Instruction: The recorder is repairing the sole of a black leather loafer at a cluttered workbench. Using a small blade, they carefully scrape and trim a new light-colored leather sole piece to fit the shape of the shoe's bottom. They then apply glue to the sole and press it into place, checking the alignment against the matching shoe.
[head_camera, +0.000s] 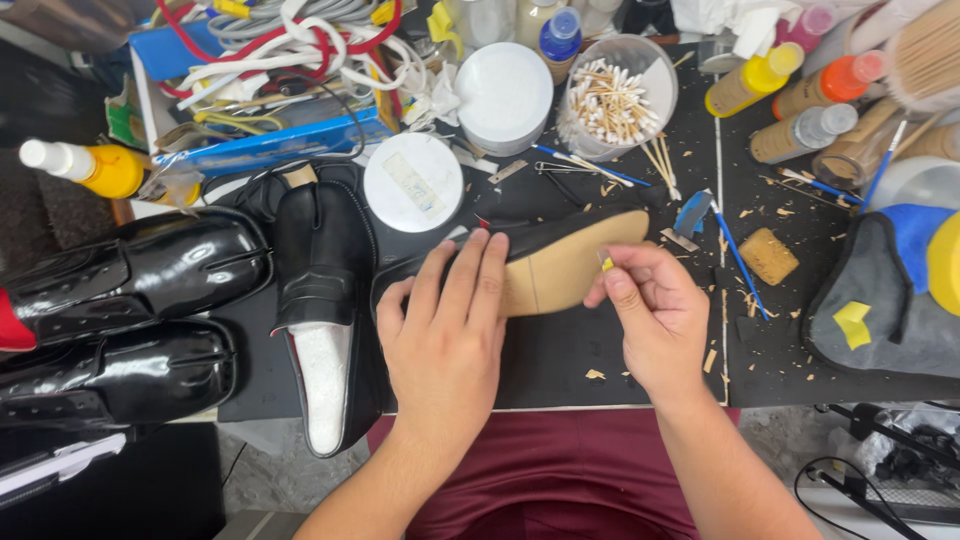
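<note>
Now our right hand (655, 315) pinches a small yellow tool (606, 263) against the tan sole (565, 268) of an upturned black shoe (520, 262), which our flat, open left hand (445, 335) presses onto the black mat (560, 360); a black loafer (322, 300) lies just beside.

Hands (445, 330) on upturned shoe sole (565, 265)

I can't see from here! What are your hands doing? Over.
Left hand pressing upturned shoe. Right hand pinching small yellow tool at sole. Shavings scattered around.
</note>
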